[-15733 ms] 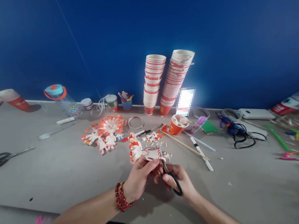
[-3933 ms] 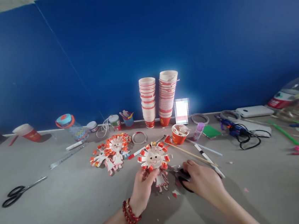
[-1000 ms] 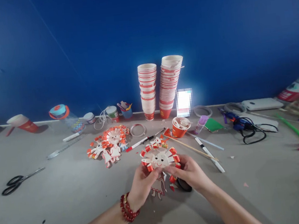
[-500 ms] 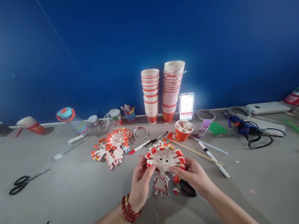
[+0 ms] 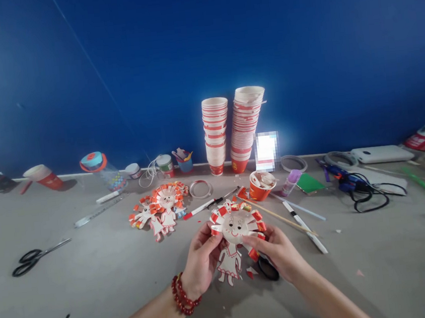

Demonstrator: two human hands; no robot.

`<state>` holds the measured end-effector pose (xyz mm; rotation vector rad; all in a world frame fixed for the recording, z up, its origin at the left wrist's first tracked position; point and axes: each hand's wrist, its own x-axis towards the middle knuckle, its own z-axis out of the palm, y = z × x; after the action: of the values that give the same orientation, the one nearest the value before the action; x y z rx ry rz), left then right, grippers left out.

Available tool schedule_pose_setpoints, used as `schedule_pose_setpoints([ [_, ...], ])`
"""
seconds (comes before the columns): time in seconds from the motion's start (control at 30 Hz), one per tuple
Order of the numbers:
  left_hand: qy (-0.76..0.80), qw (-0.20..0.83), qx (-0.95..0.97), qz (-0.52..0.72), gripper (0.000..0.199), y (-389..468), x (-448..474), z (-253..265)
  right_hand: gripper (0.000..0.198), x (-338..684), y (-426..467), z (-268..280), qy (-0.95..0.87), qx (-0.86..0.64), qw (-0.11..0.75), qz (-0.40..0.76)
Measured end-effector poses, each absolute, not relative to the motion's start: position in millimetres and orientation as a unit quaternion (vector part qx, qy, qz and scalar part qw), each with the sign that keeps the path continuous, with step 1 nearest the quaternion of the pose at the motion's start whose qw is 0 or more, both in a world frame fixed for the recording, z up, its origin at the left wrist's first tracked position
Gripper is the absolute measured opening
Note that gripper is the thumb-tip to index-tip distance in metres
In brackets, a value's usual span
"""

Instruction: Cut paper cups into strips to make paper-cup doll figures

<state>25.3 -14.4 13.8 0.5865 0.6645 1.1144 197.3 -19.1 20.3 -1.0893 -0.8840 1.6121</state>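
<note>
Between my hands is a paper-cup doll head [image 5: 235,227], a white round face with drawn eyes and smile, ringed by curled red-and-white strips. My left hand [image 5: 201,253] pinches its left edge, thumb on the front. On the right edge, my right hand [image 5: 279,253] grips it with the thumb near the chin. Below the face shows a white paper dress body [image 5: 229,263] with red outlines and small legs; whether it is joined to the head I cannot tell. Black scissor handles [image 5: 268,268] lie under my right hand, beside a small red-and-white paper scrap [image 5: 252,272].
Similar paper dolls [image 5: 164,207] lie to the left, scissors [image 5: 36,258] farther left. Two tall paper-cup stacks [image 5: 217,133] stand against the blue wall. A cup of scraps [image 5: 261,186], a white marker [image 5: 307,230], a wooden stick [image 5: 279,215] and a blue glue gun [image 5: 346,180] lie right.
The doll head has tilted slightly, and its face and dress show a little more to the front. Both hands keep their grip with barely any shift.
</note>
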Motion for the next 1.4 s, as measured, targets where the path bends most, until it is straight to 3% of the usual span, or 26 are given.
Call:
schedule_pose_setpoints([
  [0.47, 0.339, 0.731, 0.282, 0.522, 0.027, -11.8, 25.2, 15.2, 0.037, 191.8, -21.2, 36.5, -0.385, -0.458, 0.472, 0.647],
  [0.67, 0.329, 0.747, 0.276, 0.508, 0.024, -11.5, 24.6, 17.5, 0.038, 193.1, -20.3, 34.5, -0.392, -0.459, 0.464, 0.648],
  [0.97, 0.377, 0.691, 0.323, 0.526, 0.024, -9.0, 23.5, 14.7, 0.04, 193.2, -20.7, 29.8, -0.436, -0.469, 0.45, 0.622],
  [1.2, 0.356, 0.703, 0.347, 0.509, 0.033, -9.8, 23.4, 18.8, 0.037, 196.9, -15.8, 15.7, -0.455, -0.482, 0.458, 0.592],
  [1.4, 0.415, 0.698, 0.356, 0.462, 0.023, -7.9, 24.9, 1.2, 0.043, 198.7, -12.2, 13.3, -0.437, -0.489, 0.465, 0.595],
])
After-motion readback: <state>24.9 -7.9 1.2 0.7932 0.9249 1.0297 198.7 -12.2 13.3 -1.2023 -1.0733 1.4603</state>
